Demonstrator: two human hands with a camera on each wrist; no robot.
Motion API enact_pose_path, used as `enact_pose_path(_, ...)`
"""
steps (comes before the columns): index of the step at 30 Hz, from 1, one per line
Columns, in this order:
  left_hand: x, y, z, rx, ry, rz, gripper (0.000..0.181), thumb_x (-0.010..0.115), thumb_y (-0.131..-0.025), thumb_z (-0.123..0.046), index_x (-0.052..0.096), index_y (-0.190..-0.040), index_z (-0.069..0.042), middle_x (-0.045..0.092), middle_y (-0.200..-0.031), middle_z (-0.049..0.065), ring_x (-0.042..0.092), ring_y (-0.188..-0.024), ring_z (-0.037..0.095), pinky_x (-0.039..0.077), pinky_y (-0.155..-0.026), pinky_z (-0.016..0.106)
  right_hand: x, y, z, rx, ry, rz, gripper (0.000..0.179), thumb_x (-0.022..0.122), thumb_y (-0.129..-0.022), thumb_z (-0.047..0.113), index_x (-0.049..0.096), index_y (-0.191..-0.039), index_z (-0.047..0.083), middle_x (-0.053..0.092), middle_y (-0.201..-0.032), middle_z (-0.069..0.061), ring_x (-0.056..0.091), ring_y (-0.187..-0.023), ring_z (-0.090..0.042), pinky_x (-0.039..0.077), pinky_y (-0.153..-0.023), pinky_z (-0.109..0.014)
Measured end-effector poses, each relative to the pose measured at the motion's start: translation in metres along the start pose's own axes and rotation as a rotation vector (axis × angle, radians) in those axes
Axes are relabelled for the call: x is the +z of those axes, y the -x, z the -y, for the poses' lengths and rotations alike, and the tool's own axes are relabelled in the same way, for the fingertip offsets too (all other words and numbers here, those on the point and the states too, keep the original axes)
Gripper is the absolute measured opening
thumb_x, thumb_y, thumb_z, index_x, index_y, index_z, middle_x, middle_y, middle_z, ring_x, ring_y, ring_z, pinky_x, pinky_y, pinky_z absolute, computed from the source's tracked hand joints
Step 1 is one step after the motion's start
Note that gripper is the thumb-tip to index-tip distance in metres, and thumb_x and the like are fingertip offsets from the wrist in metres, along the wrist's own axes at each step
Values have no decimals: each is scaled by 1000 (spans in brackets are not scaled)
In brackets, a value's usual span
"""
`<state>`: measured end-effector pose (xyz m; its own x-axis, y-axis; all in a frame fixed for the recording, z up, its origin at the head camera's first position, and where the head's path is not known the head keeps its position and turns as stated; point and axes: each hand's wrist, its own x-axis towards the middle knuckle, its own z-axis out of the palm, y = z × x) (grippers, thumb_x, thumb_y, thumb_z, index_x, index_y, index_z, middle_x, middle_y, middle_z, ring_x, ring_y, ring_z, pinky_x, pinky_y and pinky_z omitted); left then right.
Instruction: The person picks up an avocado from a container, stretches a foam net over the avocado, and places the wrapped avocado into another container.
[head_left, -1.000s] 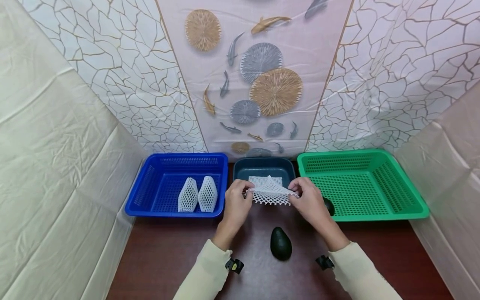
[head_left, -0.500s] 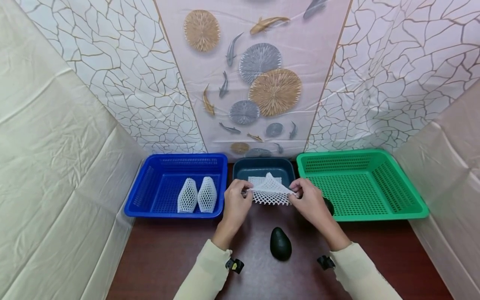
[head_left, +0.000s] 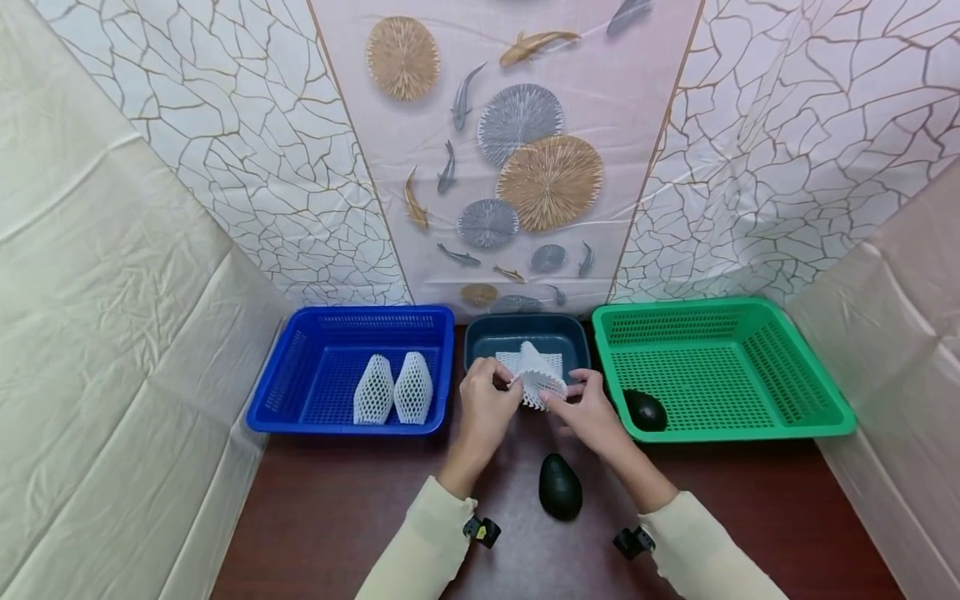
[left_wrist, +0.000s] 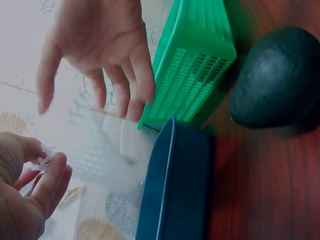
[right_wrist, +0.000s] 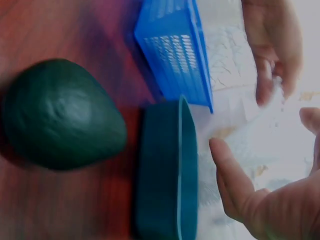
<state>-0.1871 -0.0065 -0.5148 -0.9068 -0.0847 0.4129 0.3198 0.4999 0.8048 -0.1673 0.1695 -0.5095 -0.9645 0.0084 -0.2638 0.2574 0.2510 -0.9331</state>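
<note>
In the head view's lower middle, the left hand (head_left: 486, 404) pinches a white foam net sleeve (head_left: 532, 375); the right hand (head_left: 592, 412) is spread beside it.

Koi-print backdrop (head_left: 476, 177) w/ gold & grey discs (head_left: 550, 183), btwn gold-veined white panels (head_left: 225, 142); dk red-brown table (head_left: 337, 517)

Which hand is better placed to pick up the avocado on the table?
Probably the right hand: it looks open and free, while the left hand pinches the white net sleeve.
</note>
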Motion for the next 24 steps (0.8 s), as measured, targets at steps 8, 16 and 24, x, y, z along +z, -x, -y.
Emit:
enact_pose_path(8, 8, 10, -7, 2, 6, 65, 25, 82, -83, -8, 58, -82, -11, 57, -88, 4, 60, -81, 15, 53, -67, 23, 10, -8, -7, -64, -131, -22, 48, 62, -102, 17, 33, -137, 0, 57, -129, -28, 72, -76, -16, 64, -70, -39)
enact_pose_path(16, 9, 13, -16, 74, -84, 107, 56, 85, -82, -13, 50, -125, -10, 52, -122, 10, 61, -110, 26, 58, -92, 36, 0, -12, -5, -217, 237, -174, 31, 66, -92, 8, 54, -120, 7, 65, -104, -15, 61, -81, -20, 54, -63, -27)
enact_pose_path(24, 12, 11, -13, 230, -52, 56, 19, 74, -87, 0, 71, -104, -6, 68, -102, 8, 67, -89, 19, 60, -77, 28, -4, -13, -3, -336, 330, -246, 20, 73, -89, 9, 63, -107, 9, 67, -96, -9, 59, -79, -20, 49, -63, -25)
